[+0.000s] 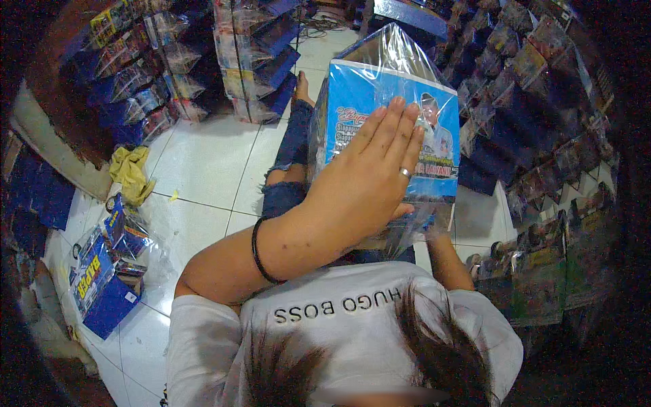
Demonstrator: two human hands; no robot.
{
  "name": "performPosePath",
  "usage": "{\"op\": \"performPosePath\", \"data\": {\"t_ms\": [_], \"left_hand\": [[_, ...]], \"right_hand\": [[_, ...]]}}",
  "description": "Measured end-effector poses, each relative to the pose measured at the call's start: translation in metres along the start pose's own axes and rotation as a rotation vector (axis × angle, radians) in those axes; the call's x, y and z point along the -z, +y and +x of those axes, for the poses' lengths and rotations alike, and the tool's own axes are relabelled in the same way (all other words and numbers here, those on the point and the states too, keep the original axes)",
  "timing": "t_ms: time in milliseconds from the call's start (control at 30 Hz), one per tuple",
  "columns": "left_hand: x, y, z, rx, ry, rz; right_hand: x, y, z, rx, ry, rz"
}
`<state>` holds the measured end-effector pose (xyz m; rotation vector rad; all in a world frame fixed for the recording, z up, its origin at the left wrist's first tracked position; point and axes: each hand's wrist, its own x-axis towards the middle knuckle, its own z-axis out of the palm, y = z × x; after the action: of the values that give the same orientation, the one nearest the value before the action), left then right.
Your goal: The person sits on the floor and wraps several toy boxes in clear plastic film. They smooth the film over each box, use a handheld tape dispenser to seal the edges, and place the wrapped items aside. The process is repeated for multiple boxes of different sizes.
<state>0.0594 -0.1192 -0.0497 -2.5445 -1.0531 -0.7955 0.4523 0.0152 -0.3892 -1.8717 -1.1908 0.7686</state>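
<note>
A bundle with a blue printed sheet on top sits over my lap, wrapped in clear plastic film that stands up in a loose peak at its far end. My left hand lies flat across the sheet, fingers stretched out and side by side, with a ring on one finger. A black band circles the left wrist. My right forearm reaches up to the near right corner of the bundle. The fingers of my right hand are hidden by the bundle, so what they hold does not show.
Tied stacks of plastic-wrapped packets stand at the far left. More wrapped packets line the right side. On the tiled floor at left lie a crumpled yellow wrapper and a clear bag beside blue printed boxes.
</note>
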Motion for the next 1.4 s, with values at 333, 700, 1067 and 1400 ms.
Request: {"op": "performPosePath", "data": {"t_ms": [333, 700, 1067, 1400], "left_hand": [[-0.006, -0.001, 0.004, 0.0, 0.029, 0.03], [-0.009, -0.002, -0.003, -0.022, 0.037, 0.005], [0.0, 0.007, -0.02, -0.018, 0.006, -0.065], [0.009, 0.004, -0.029, -0.009, -0.003, -0.126]], "right_hand": [[0.133, -0.421, -0.141, 1.337, -0.043, 0.152], [0.106, -0.519, -0.228, 1.775, -0.39, -1.027], [0.143, -0.473, -0.222, 1.745, -0.15, -1.016], [0.218, -0.334, -0.164, 1.535, 0.022, -0.984]]}}
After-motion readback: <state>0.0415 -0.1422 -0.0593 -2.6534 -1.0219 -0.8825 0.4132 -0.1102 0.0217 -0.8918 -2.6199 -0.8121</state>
